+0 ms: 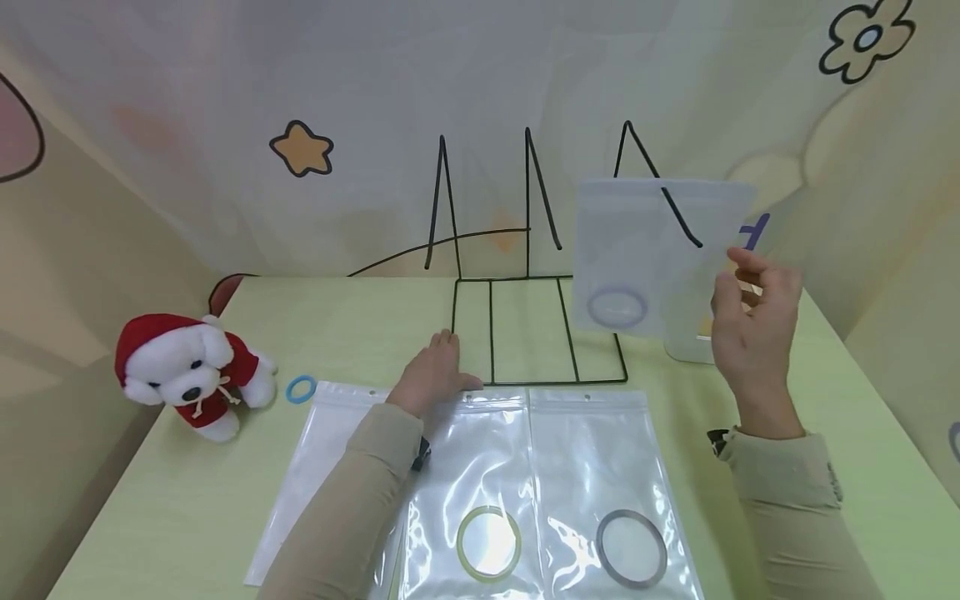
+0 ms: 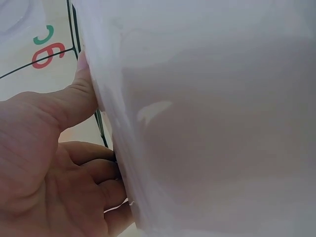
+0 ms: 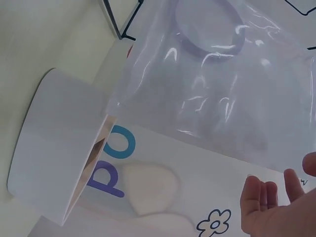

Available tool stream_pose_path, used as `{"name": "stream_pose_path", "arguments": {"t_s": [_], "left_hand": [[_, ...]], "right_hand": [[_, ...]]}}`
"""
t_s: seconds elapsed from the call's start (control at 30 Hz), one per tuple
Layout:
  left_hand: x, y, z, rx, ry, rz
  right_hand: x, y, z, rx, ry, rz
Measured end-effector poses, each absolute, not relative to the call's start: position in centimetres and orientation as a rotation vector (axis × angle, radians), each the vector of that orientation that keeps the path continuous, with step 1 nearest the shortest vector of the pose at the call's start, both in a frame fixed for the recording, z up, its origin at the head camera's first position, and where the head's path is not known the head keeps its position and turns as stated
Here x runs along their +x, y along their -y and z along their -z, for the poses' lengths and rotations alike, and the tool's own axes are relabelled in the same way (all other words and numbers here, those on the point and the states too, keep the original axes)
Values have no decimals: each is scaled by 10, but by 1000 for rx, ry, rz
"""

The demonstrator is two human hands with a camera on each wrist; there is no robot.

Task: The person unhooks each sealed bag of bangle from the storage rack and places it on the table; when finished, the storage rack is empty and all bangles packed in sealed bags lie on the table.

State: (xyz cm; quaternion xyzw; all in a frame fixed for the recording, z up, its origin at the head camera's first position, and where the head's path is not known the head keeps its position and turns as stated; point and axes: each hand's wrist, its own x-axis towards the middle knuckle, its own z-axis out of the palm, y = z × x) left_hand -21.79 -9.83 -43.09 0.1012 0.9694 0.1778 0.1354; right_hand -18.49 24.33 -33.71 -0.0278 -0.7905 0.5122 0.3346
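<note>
A clear zip bag [image 1: 622, 242] with a purple ring [image 1: 617, 308] inside hangs on the right hook of the black wire rack [image 1: 540, 383]; the hook end pokes out in front of it. To its right, my right hand [image 1: 759, 325] is raised, loosely curled and holding nothing, apart from the bag in the right wrist view. My left hand [image 1: 431, 377] rests on the front left corner of the rack's base, thumb along the front wire. Close bag plastic [image 2: 207, 128] hides those fingertips in the left wrist view.
Flat before the rack lie bags with a yellow ring [image 1: 488, 544] and a grey ring [image 1: 632, 550], and another bag [image 1: 315, 467], partly under the left arm. A blue ring [image 1: 301, 389] and plush dog [image 1: 195, 367] sit left. A white box [image 3: 59, 143] stands right.
</note>
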Motion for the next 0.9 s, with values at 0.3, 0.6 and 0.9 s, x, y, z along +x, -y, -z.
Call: {"name": "stream_pose_path", "arguments": {"t_s": [0.3,0.6,0.9], "left_hand": [[-217,98,430,300,-2805,-513],[-217,97,428,294,-2802,-490],[-216,97,429,297,-2808,-481]], "right_hand": [[-188,-243,330,-125,2023,-1315],[-187,-246,329,-141,2114,-1338],[-185,-244,326,-114,2137,-1350]]}}
